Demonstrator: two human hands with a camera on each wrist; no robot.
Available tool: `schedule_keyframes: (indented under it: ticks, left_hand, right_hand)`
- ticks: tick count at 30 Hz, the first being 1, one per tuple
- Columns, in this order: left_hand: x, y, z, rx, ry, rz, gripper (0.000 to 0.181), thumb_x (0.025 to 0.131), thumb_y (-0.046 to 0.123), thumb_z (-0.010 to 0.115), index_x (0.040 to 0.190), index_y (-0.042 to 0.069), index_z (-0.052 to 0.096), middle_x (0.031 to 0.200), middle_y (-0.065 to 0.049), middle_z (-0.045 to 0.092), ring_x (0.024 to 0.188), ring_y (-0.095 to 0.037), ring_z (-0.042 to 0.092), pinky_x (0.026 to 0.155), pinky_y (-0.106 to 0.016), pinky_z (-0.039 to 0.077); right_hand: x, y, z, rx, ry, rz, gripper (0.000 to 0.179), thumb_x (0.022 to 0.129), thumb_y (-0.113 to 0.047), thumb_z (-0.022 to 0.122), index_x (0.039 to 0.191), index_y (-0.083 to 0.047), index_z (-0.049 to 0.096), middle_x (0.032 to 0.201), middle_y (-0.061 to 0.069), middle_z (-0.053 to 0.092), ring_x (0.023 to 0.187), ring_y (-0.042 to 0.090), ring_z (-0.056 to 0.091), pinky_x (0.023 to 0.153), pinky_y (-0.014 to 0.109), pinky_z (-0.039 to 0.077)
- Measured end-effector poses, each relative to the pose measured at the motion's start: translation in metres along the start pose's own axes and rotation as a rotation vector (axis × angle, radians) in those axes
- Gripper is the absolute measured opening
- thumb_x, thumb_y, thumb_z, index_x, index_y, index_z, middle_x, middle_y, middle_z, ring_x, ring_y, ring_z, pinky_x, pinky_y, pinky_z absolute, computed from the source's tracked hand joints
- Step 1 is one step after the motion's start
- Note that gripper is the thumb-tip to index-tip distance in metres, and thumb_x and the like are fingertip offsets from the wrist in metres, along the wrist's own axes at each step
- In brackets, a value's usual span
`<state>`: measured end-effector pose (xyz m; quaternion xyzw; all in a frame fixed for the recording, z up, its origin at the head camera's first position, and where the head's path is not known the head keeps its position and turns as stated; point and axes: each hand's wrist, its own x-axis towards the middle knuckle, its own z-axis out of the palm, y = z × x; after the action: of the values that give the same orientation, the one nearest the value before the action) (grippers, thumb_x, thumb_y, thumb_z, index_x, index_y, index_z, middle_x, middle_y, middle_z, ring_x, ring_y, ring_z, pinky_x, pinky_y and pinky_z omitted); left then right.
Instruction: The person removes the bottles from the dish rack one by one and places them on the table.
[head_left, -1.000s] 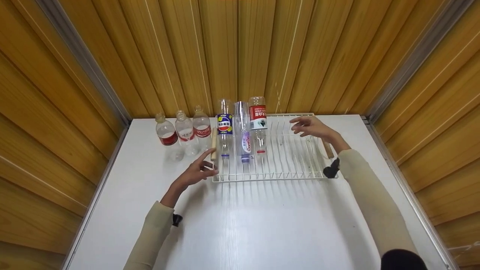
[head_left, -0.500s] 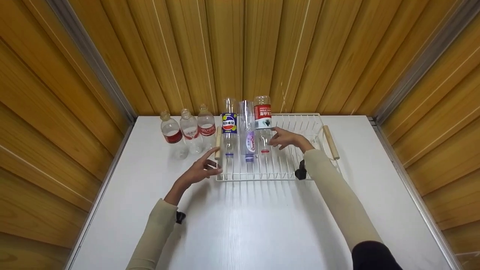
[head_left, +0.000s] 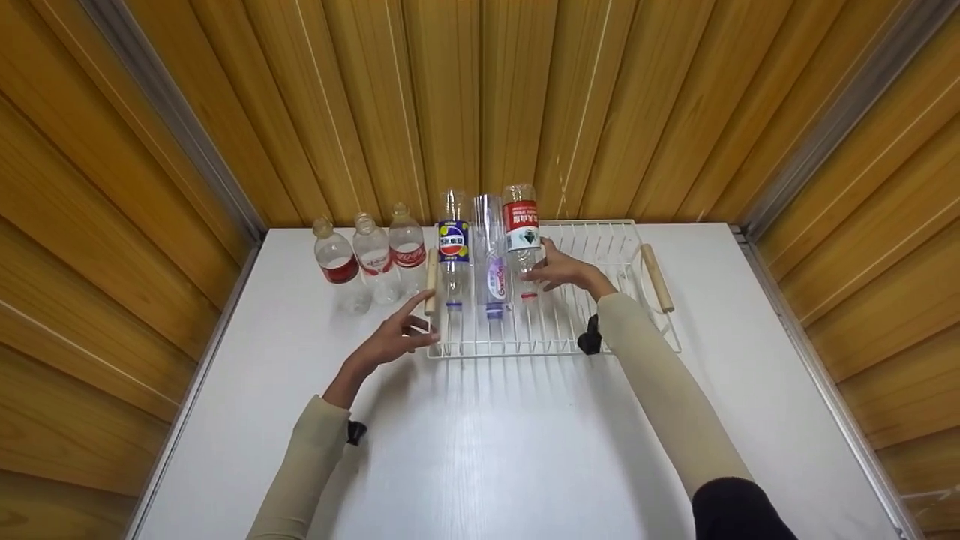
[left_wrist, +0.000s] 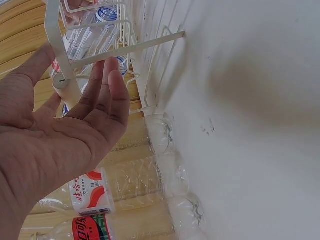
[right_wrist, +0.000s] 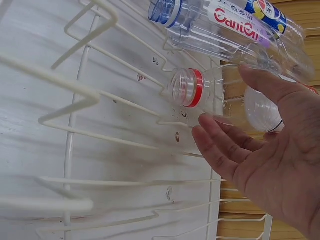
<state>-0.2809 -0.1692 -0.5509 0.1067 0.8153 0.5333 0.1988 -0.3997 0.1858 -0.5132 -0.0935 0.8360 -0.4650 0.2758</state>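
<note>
I judge the step in hand to be work on the red-and-white-labelled bottle (head_left: 522,225), which stands neck down in the wire rack (head_left: 510,355), last to the right in a row of 3. My right hand (head_left: 564,270) is at its lower part, thumb to 1 side and loosely bent fingers to the other; I cannot tell if they press firmly. My left hand (head_left: 386,341) is spread wide at the rack's left end, the index finger reaching the wooden handle (head_left: 431,281), probably to steady the frame.

Beside my bottle, the purple-labelled bottle (head_left: 496,279) and the blue-labelled bottle (head_left: 453,241) also stand inverted between the wires. Left of the rack, 3 upright bottles (head_left: 375,261) wait on the table (head_left: 465,450).

The next move, I think, calls for settling the leaning bottle between its wires, or letting go gently if it sits firm, without nudging its neighbour. After that, the upright bottles look like the remaining work.
</note>
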Motion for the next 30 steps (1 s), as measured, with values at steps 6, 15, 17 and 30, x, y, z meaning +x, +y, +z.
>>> schedule_keyframes:
  ticks: [6,15,17,30]
  left_hand:
    - [-0.001,0.002,0.0,0.0,0.003,-0.02,0.083,0.096,0.025,0.073,0.162,0.036,0.024,0.132,-0.022,0.063,0.111,-0.031,0.065,0.094,-0.053,0.055]
    - [-0.001,0.002,-0.001,-0.002,-0.01,0.023,0.084,0.096,0.024,0.073,0.163,0.03,0.023,0.13,-0.024,0.064,0.106,-0.029,0.066,0.084,-0.042,0.056]
    - [-0.001,0.001,0.0,-0.001,-0.01,0.014,0.084,0.096,0.025,0.073,0.163,0.031,0.022,0.131,-0.025,0.063,0.107,-0.03,0.065,0.085,-0.044,0.056]
    - [0.0,0.002,-0.002,0.005,-0.019,0.0,0.083,0.098,0.024,0.07,0.164,0.031,0.019,0.136,-0.026,0.06,0.114,-0.034,0.063,0.087,-0.042,0.054]
  right_hand:
    - [-0.01,-0.002,-0.011,0.019,0.027,0.007,0.104,0.099,-0.024,0.067,0.16,-0.008,-0.016,0.144,0.036,0.048,0.131,0.047,0.055,0.108,0.053,0.049]
    - [-0.038,0.0,-0.033,0.046,0.06,0.0,0.091,0.103,-0.032,0.061,0.164,-0.012,-0.004,0.149,0.035,0.042,0.12,0.039,0.063,0.101,0.044,0.055]
    - [-0.046,0.002,-0.037,0.058,0.089,-0.018,0.085,0.104,-0.034,0.059,0.165,-0.015,0.003,0.147,0.032,0.044,0.11,0.027,0.066,0.092,0.034,0.057]
    - [-0.075,0.007,-0.06,0.214,0.174,-0.076,0.076,0.106,-0.03,0.056,0.165,-0.018,0.01,0.154,0.028,0.038,0.113,0.024,0.065,0.09,0.029,0.056]
